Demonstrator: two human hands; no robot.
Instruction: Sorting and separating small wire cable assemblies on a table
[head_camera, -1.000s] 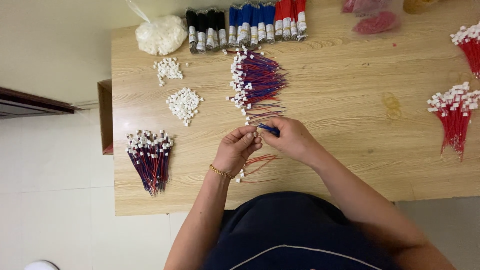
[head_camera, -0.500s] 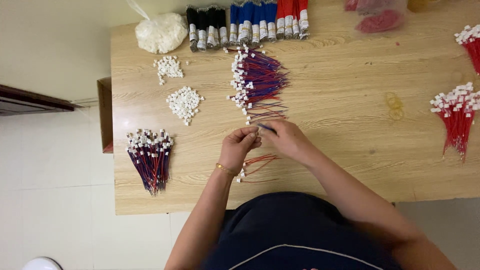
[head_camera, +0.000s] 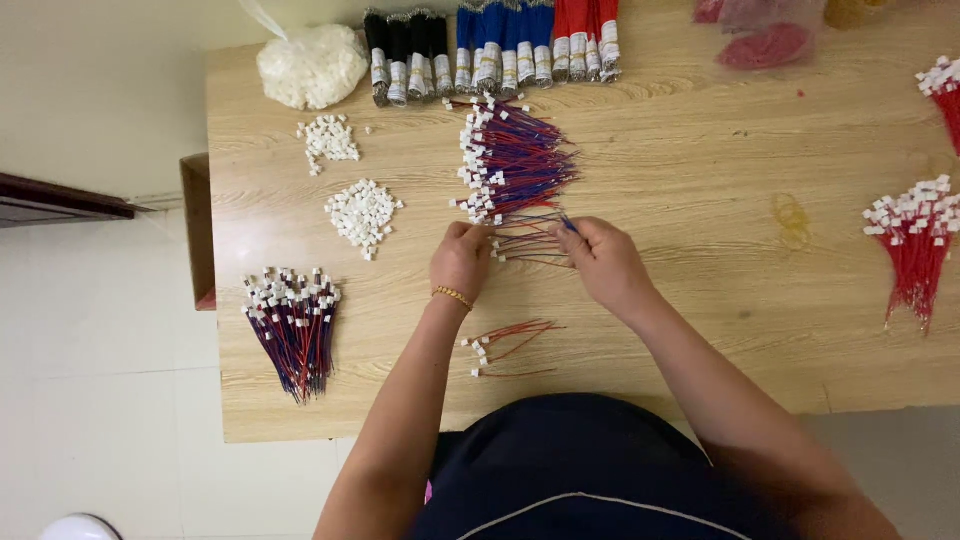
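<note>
At mid-bench, just below the wire pile, both hands pinch 1 small wire set: left hand at its connector end, right hand at the loose ends. Best keep strands taut and separate.

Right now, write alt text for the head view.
Both hands, left and right, pinch thin wires on a wooden table, just below a pile of red-and-blue leads. White connectors lie left.
</note>
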